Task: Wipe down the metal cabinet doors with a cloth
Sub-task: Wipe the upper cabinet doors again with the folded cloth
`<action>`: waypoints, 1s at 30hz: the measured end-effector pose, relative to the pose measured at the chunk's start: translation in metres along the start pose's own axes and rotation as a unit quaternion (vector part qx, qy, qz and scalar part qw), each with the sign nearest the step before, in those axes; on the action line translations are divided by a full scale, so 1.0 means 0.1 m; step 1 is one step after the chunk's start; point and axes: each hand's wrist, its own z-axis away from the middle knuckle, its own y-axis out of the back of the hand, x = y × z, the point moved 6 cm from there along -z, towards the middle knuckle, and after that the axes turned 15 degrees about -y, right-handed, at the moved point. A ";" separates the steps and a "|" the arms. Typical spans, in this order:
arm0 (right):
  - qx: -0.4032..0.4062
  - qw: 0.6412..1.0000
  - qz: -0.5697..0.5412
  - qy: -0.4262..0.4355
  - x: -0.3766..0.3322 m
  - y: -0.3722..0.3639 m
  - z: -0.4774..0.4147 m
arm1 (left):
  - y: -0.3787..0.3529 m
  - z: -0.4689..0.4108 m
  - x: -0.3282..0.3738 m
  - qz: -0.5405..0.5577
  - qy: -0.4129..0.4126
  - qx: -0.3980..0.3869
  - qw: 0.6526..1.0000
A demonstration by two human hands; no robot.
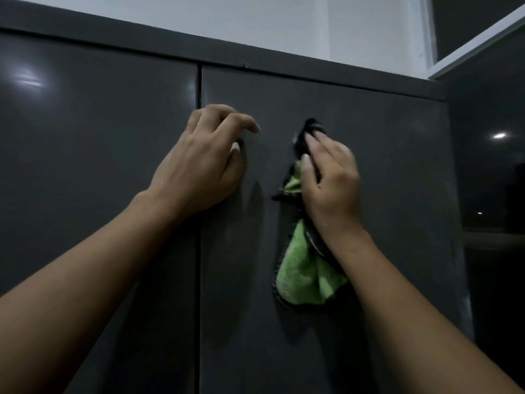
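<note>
2 dark grey doors are seen shut: the left door [99, 152] and the right door [397, 194]. A green cloth [304, 268] is pressed flat on the right door by the right hand [331, 180], with fingers laid straight. Its end is hung below the wrist. The left hand [204, 163] is rested on the right door near the gap, fingers loosely bent, and nothing is held in it.

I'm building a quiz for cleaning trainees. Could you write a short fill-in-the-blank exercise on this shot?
1. The right hand presses a ____ cloth flat against a cabinet door.
2. Of the two doors in view, that is the ____ one.
3. The left hand holds ____.

Missing words: green; right; nothing.
</note>
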 end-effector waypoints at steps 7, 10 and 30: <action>-0.228 0.952 0.002 0.203 -0.67 -0.22 0.68 | 0.15 0.03 -0.10 0.080 0.029 0.111 0.990; -0.317 0.916 0.004 0.247 -0.63 -0.14 0.96 | 0.15 0.04 -0.09 0.094 0.025 0.104 0.990; -0.187 0.969 -0.135 -0.093 -0.27 0.14 -0.07 | -0.30 0.40 0.99 0.085 0.108 -0.024 0.990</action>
